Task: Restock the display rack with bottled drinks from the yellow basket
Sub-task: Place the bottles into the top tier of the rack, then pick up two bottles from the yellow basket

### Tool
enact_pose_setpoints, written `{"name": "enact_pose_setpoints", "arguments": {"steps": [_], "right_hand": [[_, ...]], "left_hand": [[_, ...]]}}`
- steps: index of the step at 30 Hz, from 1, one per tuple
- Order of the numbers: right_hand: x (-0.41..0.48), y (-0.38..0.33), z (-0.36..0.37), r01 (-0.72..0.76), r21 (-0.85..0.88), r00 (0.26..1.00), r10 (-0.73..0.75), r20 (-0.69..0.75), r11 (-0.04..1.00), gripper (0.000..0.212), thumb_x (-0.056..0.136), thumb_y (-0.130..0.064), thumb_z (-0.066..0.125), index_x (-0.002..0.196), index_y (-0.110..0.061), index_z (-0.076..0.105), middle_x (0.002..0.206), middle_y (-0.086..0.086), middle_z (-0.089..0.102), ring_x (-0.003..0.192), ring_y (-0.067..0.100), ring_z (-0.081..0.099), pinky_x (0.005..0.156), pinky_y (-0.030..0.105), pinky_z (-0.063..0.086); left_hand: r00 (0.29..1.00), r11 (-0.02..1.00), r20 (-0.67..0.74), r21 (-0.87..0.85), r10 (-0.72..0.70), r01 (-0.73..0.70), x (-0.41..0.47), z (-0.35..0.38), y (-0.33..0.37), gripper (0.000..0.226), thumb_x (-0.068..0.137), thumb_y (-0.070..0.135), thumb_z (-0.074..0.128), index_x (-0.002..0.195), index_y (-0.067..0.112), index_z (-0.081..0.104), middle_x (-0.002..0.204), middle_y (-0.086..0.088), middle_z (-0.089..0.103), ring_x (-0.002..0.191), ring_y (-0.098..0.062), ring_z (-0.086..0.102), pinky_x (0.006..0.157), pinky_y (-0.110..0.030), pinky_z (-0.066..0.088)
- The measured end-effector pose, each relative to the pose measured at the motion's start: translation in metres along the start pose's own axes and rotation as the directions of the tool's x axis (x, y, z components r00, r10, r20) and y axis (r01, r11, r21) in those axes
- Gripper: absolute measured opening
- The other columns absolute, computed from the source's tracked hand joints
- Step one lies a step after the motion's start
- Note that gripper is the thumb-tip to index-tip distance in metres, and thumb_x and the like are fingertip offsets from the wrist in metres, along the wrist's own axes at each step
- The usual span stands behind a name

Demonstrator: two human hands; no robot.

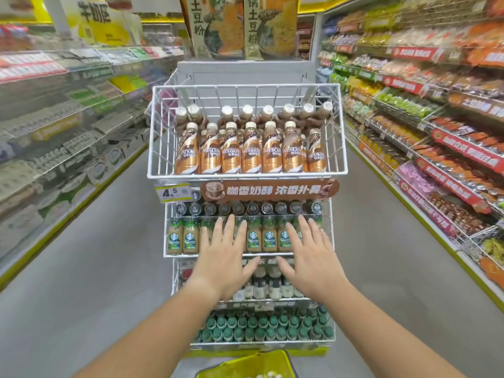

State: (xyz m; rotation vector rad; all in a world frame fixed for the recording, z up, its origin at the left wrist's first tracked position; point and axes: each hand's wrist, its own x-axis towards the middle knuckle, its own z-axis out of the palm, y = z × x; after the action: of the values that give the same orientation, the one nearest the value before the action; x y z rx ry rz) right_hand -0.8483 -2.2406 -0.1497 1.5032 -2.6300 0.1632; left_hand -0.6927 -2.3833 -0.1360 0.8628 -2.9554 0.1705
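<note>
At the end of the aisle, before the wire display rack [246, 175], I held both hands out flat with the fingers spread and nothing in either one. My left hand [222, 257] hovered in front of the second tier, its fingertips reaching up over the row of Starbucks bottles [253, 237], and my right hand [311, 257] hung beside it at the same height, thumbs turned toward each other. Whether my palms were actually pressing on the bottles or only floating just in front of them I could not tell from this angle.

The yellow basket [245, 364] sat low at the bottom edge of view, directly below my forearms and just in front of the rack's base. Pale bottle caps [266, 375] showed inside it, so there was stock waiting, placed close to the rack.

The top tier held Nescafé bottles [231, 151], labels facing forward along the front wire, with a looser row behind and open space toward the back wall. A price tag [171, 191] hung under its left corner. Lower down, green-capped bottles [261, 326] filled the bottom tier tightly.

I judged that my open hands were there to square up the front row or to gauge which tier had room. The next step would be reaching down into the basket for a bottle.
</note>
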Motion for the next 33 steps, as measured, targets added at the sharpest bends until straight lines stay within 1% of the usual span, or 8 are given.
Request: {"name": "enact_pose_setpoints", "arguments": {"steps": [7,12,16,20,24,27,31,33], "right_hand": [[-0.062,-0.003,0.135,0.014,0.087,0.992,-0.025,0.125,0.996,0.086,0.093,-0.063,0.026,0.162,-0.016,0.004,0.168,0.016,0.001,0.155,0.035,0.001,0.125,0.049,0.007],[-0.098,-0.003,0.271,-0.015,0.126,0.980,-0.011,0.201,0.992,0.086,0.089,-0.060,0.032,0.159,-0.010,0.026,0.163,0.021,0.024,0.149,0.040,0.027,0.119,0.053,0.027],[-0.145,-0.004,0.394,-0.086,0.178,0.953,0.029,0.303,0.980,0.087,0.085,-0.062,0.034,0.153,-0.009,0.038,0.157,0.023,0.037,0.144,0.042,0.036,0.113,0.055,0.034],[-0.196,-0.005,0.509,-0.167,0.206,0.916,0.074,0.394,0.964,0.085,0.083,-0.060,0.036,0.149,-0.007,0.044,0.152,0.023,0.045,0.139,0.043,0.044,0.112,0.053,0.037],[-0.231,-0.006,0.604,-0.202,0.196,0.873,0.086,0.480,0.960,0.092,0.083,-0.067,0.024,0.159,-0.014,0.024,0.163,0.017,0.026,0.151,0.039,0.023,0.120,0.053,0.026],[-0.239,-0.007,0.660,-0.223,0.172,0.840,0.100,0.533,0.960,0.095,0.082,-0.070,0.018,0.161,-0.017,0.012,0.167,0.013,0.015,0.154,0.034,0.011,0.124,0.048,0.017],[-0.229,-0.002,0.724,-0.255,0.142,0.795,0.123,0.594,0.957,0.089,0.092,-0.064,0.040,0.161,-0.019,0.004,0.168,0.011,0.007,0.155,0.030,0.004,0.123,0.045,0.017],[-0.221,0.001,0.752,-0.255,0.117,0.778,0.132,0.614,0.960,0.091,0.093,-0.064,0.043,0.161,-0.019,0.001,0.168,0.010,0.005,0.155,0.029,0.004,0.123,0.044,0.017]], "left_hand": [[0.993,1.000,0.116,0.019,-0.021,0.018,-0.051,0.132,0.033,0.092,0.086,0.071,0.001,0.161,0.018,0.004,0.168,-0.014,0.008,0.154,-0.037,0.007,0.120,-0.062,0.013],[0.978,0.999,0.202,0.004,-0.041,0.041,-0.069,0.269,0.052,0.090,0.088,0.070,0.009,0.160,0.017,0.015,0.166,-0.014,0.019,0.152,-0.036,0.017,0.120,-0.062,0.014],[0.960,1.000,0.280,-0.018,0.015,-0.010,-0.099,0.387,0.066,0.086,0.089,0.065,0.021,0.153,0.010,0.038,0.154,-0.021,0.042,0.142,-0.040,0.039,0.112,-0.065,0.029],[0.925,1.000,0.381,-0.012,0.008,-0.004,-0.134,0.502,0.075,0.090,0.087,0.066,0.012,0.156,0.011,0.029,0.160,-0.018,0.032,0.148,-0.040,0.028,0.115,-0.063,0.023],[0.880,0.998,0.474,-0.057,0.007,0.023,-0.169,0.605,0.074,0.081,0.091,0.061,0.026,0.148,0.007,0.045,0.150,-0.023,0.047,0.138,-0.046,0.043,0.106,-0.068,0.036],[0.861,0.996,0.508,-0.069,-0.016,0.059,-0.187,0.672,0.068,0.080,0.091,0.063,0.026,0.148,0.009,0.046,0.148,-0.022,0.049,0.136,-0.046,0.045,0.105,-0.067,0.038],[0.810,0.988,0.577,-0.031,-0.108,0.154,-0.199,0.751,0.054,0.087,0.091,0.069,0.009,0.158,0.015,0.023,0.162,-0.015,0.028,0.149,-0.039,0.026,0.115,-0.060,0.029],[0.796,0.979,0.590,-0.044,-0.137,0.201,-0.202,0.787,0.044,0.082,0.096,0.068,0.015,0.160,0.018,0.009,0.167,-0.012,0.013,0.153,-0.035,0.014,0.120,-0.056,0.021]]}}
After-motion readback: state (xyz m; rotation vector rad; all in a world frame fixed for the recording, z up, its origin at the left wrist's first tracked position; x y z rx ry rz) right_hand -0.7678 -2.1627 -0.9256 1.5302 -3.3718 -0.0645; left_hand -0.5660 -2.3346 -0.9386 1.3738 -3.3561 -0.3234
